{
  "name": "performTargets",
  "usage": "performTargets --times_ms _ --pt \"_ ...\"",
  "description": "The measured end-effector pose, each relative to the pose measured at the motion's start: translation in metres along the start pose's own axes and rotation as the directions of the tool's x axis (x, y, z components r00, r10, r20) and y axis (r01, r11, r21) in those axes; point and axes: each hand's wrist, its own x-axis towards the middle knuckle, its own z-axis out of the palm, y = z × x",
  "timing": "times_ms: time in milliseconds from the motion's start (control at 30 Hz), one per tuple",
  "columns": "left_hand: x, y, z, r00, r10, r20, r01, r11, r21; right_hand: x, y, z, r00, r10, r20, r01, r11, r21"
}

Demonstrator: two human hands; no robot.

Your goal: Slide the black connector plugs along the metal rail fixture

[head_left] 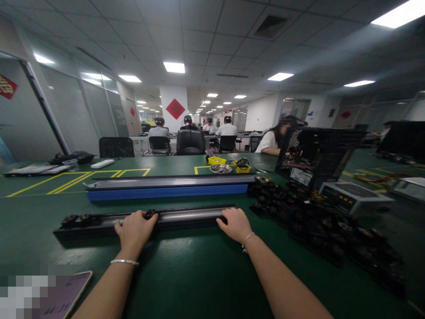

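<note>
A long black rail with a shiny grey inner channel lies crosswise on the green table in front of me. My left hand is closed over its middle-left part, its fingertips partly hidden. Beside that thumb sits a small black part; whether I pinch it is unclear. Several similar black parts rest in the rail's left end. My right hand wraps over the right end, with its far fingers hidden. Just beyond lies a second long rail on a blue strip.
To the right spreads a heap of small black parts, near a metal power supply box and an open computer case. A metal dish and yellow bins stand behind. A phone lies front left. A person sits across.
</note>
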Motion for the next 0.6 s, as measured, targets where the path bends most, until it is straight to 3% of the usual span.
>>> performTargets --times_ms 600 --pt "0.0024 -0.0038 0.0045 1.000 0.007 -0.010 -0.008 0.999 -0.036 0.0008 -0.0016 -0.0015 0.999 0.018 0.031 -0.019 1.000 0.010"
